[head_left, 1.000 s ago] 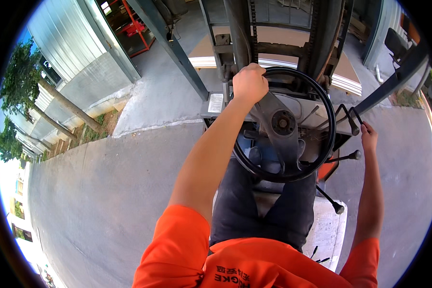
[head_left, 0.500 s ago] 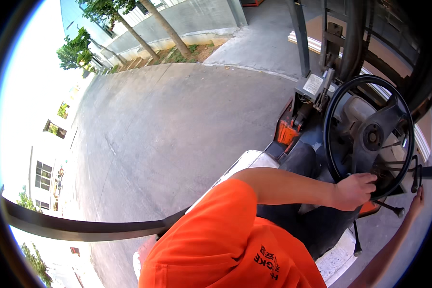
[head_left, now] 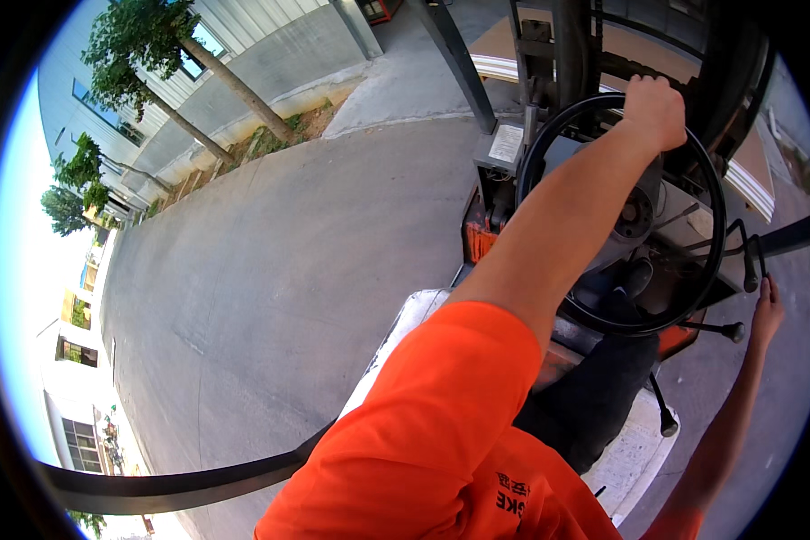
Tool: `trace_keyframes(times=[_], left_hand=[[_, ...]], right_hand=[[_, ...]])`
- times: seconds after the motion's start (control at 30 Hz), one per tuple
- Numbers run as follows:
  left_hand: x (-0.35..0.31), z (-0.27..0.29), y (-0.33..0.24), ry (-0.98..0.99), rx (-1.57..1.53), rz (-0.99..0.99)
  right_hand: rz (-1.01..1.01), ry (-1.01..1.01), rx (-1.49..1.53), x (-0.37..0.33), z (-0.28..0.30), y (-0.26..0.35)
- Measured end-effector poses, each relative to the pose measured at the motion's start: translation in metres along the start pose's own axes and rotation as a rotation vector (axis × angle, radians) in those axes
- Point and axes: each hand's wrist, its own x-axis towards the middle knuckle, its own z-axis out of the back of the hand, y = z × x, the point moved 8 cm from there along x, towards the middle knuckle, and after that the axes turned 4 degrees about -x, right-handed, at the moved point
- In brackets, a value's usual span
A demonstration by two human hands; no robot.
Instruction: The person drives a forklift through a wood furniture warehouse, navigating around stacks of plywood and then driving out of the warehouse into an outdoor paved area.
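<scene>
My left hand [head_left: 655, 112] is closed round the far rim of a black steering wheel [head_left: 719, 225], with the arm stretched across the wheel. Off to the right, my right hand [head_left: 767, 313] has its fingers closed at the end of a thin black control lever [head_left: 762, 256]. Close beside it hangs another lever's black knob [head_left: 751, 277]. Two more levers end in black knobs, one below the wheel [head_left: 733, 332] and one by the seat [head_left: 669, 423]. My dark-trousered leg [head_left: 594, 387] is under the wheel, and a shoe [head_left: 637, 277] shows through it.
A forklift mast [head_left: 571, 54] rises ahead, with flat brown boards [head_left: 504, 40] beyond it. A dark post [head_left: 454, 67] stands at the front left. Grey concrete [head_left: 270, 243] stretches left toward trees [head_left: 243, 94] and a grey wall [head_left: 283, 58]. A curved black bar [head_left: 180, 486] crosses the lower left.
My left hand has gone from the wheel's near rim up to its far rim, and the wheel's spokes have turned. The view has shifted right; my right hand stays at the levers.
</scene>
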Motion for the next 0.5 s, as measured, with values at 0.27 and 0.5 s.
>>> trace_keyframes(times=[0.27,0.5], left_hand=[[-0.252,0.102,0.12,-0.396,-0.256,-0.019],[-0.323,0.161,0.166,-0.326,-0.271,-0.146]], right_hand=[[-0.062,-0.051,-0.064,-0.183,0.051,0.057],[-0.147,-0.143,-0.05,-0.251,0.069,0.153]])
